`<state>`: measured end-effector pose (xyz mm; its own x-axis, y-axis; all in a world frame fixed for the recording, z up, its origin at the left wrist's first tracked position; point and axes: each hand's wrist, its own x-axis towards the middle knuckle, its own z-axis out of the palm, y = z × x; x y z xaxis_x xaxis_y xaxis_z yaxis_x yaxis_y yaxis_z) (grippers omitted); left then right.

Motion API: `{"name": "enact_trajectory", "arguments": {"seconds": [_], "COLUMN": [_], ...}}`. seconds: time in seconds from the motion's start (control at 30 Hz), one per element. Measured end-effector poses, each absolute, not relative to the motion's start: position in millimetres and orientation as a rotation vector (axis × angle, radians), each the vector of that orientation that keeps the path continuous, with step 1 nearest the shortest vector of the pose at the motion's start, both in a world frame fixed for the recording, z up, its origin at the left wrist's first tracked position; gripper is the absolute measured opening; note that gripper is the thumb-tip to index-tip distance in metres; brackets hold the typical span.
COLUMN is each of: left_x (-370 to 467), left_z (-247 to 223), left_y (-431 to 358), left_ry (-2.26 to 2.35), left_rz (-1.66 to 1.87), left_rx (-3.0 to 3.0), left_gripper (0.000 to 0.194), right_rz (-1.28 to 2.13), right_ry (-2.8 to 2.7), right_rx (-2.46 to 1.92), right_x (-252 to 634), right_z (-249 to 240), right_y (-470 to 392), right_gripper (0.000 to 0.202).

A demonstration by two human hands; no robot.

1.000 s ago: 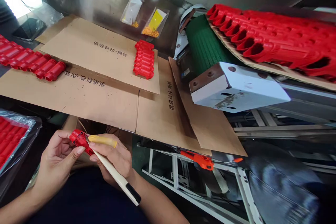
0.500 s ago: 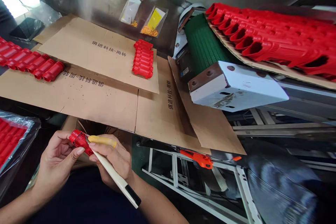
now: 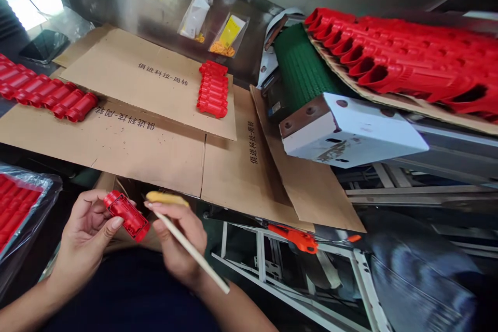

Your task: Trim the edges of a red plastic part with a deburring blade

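Both of your hands are busy: your left hand point(image 3: 83, 233) pinches the red plastic part point(image 3: 126, 215) low over your lap, while your right hand point(image 3: 181, 238) grips the pale-handled tool point(image 3: 190, 251) just beside it. Brace the part firmly and steady the tool's tip before touching an edge.

2 hands point(image 3: 83, 236), 1 held red part point(image 3: 126, 215), 2 plastic packets point(image 3: 227, 36), 1 orange tool point(image 3: 298, 238)
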<state>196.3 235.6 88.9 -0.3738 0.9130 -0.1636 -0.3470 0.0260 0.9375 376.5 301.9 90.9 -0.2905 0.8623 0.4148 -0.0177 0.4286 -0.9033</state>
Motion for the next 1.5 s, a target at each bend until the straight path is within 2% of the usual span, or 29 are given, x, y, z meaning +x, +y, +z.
{"name": "enact_trajectory", "arguments": {"seconds": [0.13, 0.27, 0.37, 0.43, 0.5, 0.57, 0.6, 0.67, 0.8, 1.03, 1.17, 1.3, 1.5], "left_x": [188, 183, 186, 190, 192, 191, 190, 188, 188, 190, 189, 186, 190], "left_z": [91, 98, 106, 109, 108, 104, 102, 98, 95, 93, 92, 94, 100], "left_y": [239, 241, 240, 240, 243, 246, 248, 251, 251, 249, 250, 252, 254], "left_ry": [1.128, 1.082, 1.041, 1.118, 1.202, 1.201, 1.169, 1.11, 1.043, 1.015, 0.997, 0.969, 0.961], "left_rz": [1.353, 1.146, 1.209, 1.31, 1.418, 1.493, 1.512, 1.491, 1.396, 1.384, 1.366, 1.256, 1.021], "left_rx": [0.5, 0.358, 0.37, 0.42, 0.428, 0.377, 0.352, 0.318, 0.276, 0.257, 0.201, 0.103, 0.067], "left_gripper": [0.037, 0.043, 0.072, 0.07, 0.052, 0.043, 0.043, 0.047, 0.054, 0.047, 0.048, 0.056, 0.046], "right_rz": [1.167, 1.733, 2.044, 1.974, 1.65, 1.253, 1.119, 1.026, 1.091, 1.057, 1.061, 1.133, 1.519], "right_ry": [-1.653, -1.609, -1.398, -1.447, -1.686, -1.895, -1.939, -1.933, -1.899, -1.921, -1.907, -1.913, -1.83], "right_rx": [-0.975, -0.997, -1.054, -1.07, -1.011, -0.855, -0.753, -0.566, -0.417, -0.334, -0.32, -0.299, -0.417], "right_x": [387, 383, 379, 379, 381, 386, 388, 392, 393, 383, 382, 384, 380], "right_z": [96, 102, 101, 99, 100, 103, 104, 106, 103, 96, 97, 100, 108], "right_y": [316, 328, 327, 322, 318, 315, 314, 313, 309, 310, 312, 313, 314], "right_gripper": [0.016, 0.034, 0.046, 0.042, 0.029, 0.01, 0.012, 0.032, 0.052, 0.06, 0.055, 0.043, 0.034]}}
